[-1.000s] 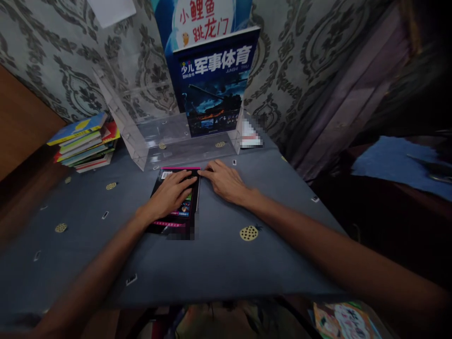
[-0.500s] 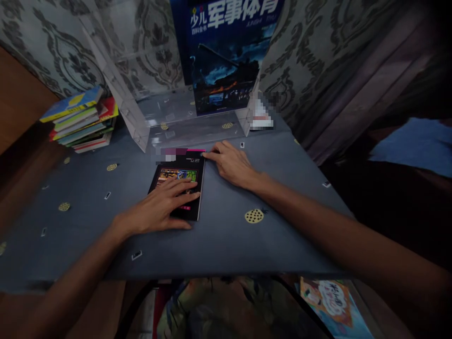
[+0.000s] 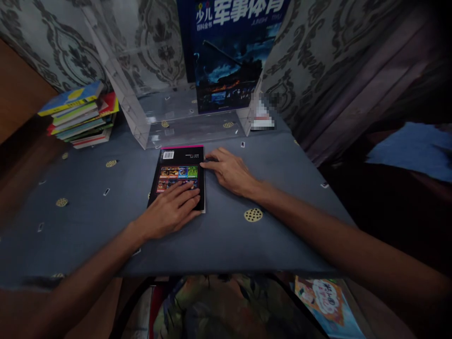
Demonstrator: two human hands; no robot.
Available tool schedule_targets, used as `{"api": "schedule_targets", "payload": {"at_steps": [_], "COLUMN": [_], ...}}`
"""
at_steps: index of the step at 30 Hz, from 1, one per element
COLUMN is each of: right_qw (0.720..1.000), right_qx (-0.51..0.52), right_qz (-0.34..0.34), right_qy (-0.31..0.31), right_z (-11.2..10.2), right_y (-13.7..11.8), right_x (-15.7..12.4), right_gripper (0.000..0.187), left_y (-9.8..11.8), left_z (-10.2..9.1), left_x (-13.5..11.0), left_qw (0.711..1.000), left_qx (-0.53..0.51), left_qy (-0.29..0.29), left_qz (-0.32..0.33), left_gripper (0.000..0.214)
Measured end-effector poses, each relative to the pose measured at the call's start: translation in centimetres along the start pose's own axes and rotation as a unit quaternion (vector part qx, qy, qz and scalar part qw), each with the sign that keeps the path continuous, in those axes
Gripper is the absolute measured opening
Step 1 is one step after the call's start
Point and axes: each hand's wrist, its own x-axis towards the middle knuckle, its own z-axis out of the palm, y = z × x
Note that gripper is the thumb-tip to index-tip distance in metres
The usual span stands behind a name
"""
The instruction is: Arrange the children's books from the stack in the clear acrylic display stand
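A black book [image 3: 180, 161] lies flat on the cloth-covered table, with a barcode, a pink top edge and rows of small coloured pictures. My left hand [image 3: 173, 207] rests flat over its lower part, fingers stretched out, hiding some of the pictures. At the book's right edge is my right hand [image 3: 228, 172], the tip of one digit touching the edge and the other fingers partly bent. I see no clear grip there. Just behind the book stands a clear acrylic rack [image 3: 197, 134], holding a large blue book [image 3: 229, 61] with a tank on its cover.
A stack of several books [image 3: 83, 117] sits at the table's back left. Behind the rack is patterned wallpaper [image 3: 155, 47]. A blurred-out white item [image 3: 263, 117] stands right of the rack. Below the table's front edge, a colourful book [image 3: 325, 301] shows at lower right.
My left hand's fingers have drawn closer together on the book, and the pictures and barcode show more fully. My right hand has slid slightly down the book's right edge from its top corner.
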Motion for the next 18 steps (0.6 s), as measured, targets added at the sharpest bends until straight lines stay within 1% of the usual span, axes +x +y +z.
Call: {"api": "schedule_targets", "payload": {"at_steps": [4, 9, 13, 18], "right_qw": [0.997, 0.986, 0.976, 0.973], "right_qx": [0.049, 0.119, 0.152, 0.156], "right_qz": [-0.05, -0.113, -0.153, -0.169], "right_qy": [0.01, 0.02, 0.023, 0.027], "right_z": [0.3, 0.3, 0.1, -0.3], "right_y": [-0.9, -1.9, -2.7, -3.1], "right_x": [-1.9, -3.8, -4.2, -4.1], "right_gripper": [0.042, 0.039, 0.037, 0.033], "left_y": [0.3, 0.1, 0.1, 0.2], "left_z": [0.1, 0.2, 0.1, 0.1], "left_x": [0.0, -0.2, -0.1, -0.1], "left_qw": [0.999, 0.998, 0.998, 0.998], "left_qx": [-0.008, -0.049, -0.045, -0.021], "left_qy": [0.031, 0.047, 0.054, 0.06], "left_qz": [0.0, -0.006, 0.002, 0.011], "left_gripper": [0.021, 0.023, 0.023, 0.022]}}
